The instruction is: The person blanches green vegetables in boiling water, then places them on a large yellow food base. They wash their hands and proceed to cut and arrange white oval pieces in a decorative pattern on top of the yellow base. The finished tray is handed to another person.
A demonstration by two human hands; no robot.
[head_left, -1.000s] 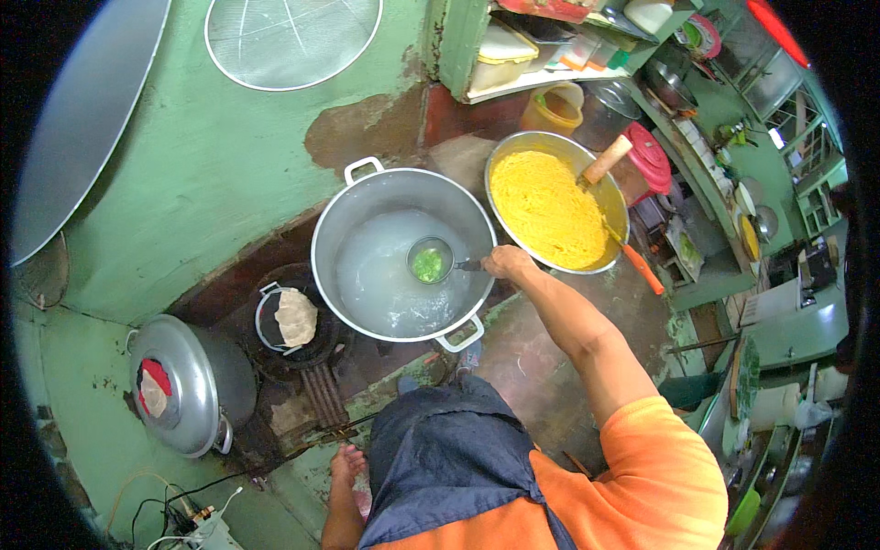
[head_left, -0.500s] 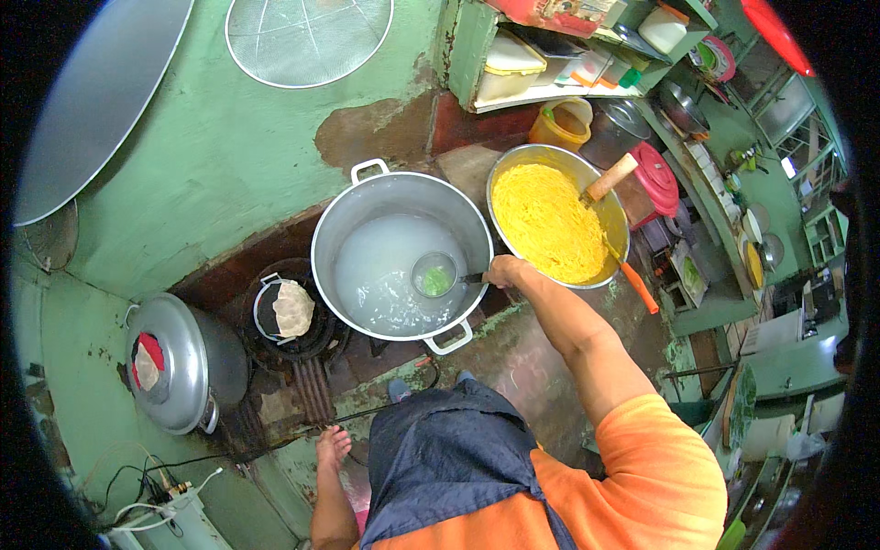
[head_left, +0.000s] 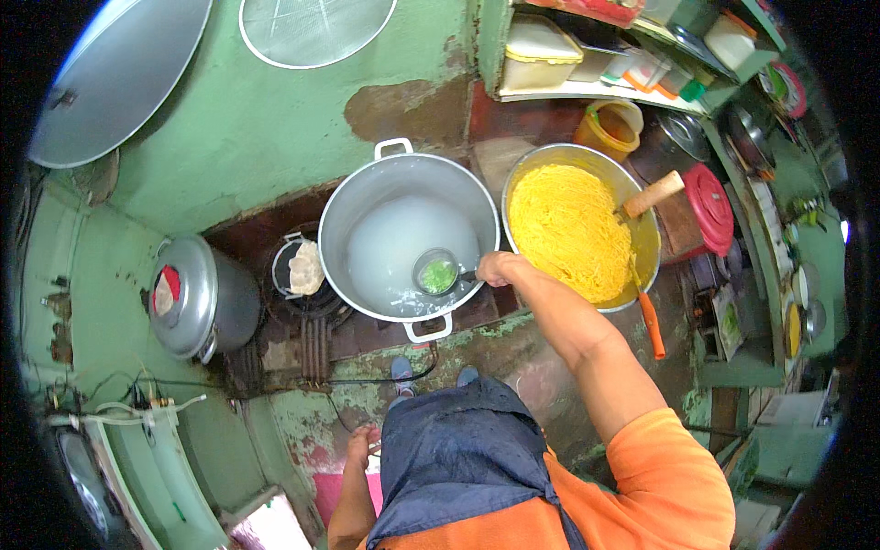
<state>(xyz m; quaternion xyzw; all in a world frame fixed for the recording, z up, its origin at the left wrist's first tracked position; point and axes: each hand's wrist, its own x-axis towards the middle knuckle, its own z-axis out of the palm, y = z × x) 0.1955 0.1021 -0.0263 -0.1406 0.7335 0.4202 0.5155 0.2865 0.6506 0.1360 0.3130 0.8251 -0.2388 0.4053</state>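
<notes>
My right hand (head_left: 500, 268) is closed around the handle of a small round strainer (head_left: 434, 266). Bright green chopped bits (head_left: 439, 277) lie inside it. The strainer sits low within a large grey pot (head_left: 344, 275), at the surface of cloudy, pale liquid (head_left: 390, 243). My left hand (head_left: 364, 443) hangs low beside my dark apron, fingers loosely stretched and nothing in them. Right of the pot, a metal basin (head_left: 653, 243) holds yellow noodles (head_left: 568, 229). A tool with a wooden handle (head_left: 654, 193) and another with an orange handle (head_left: 651, 325) stick out of the basin.
On the left is a lidded grey pot (head_left: 234, 298), with a small pot (head_left: 286, 275) and pale cloth (head_left: 305, 269) between it and the large one. A yellow bucket (head_left: 610, 130) and red lid (head_left: 708, 209) stand behind the basin. A shelf (head_left: 596, 92) and wall-hung mesh screen (head_left: 316, 27) are above.
The view has shifted and turned slightly. My right hand still grips the strainer in the pot, and my left hand still hangs low by the apron.
</notes>
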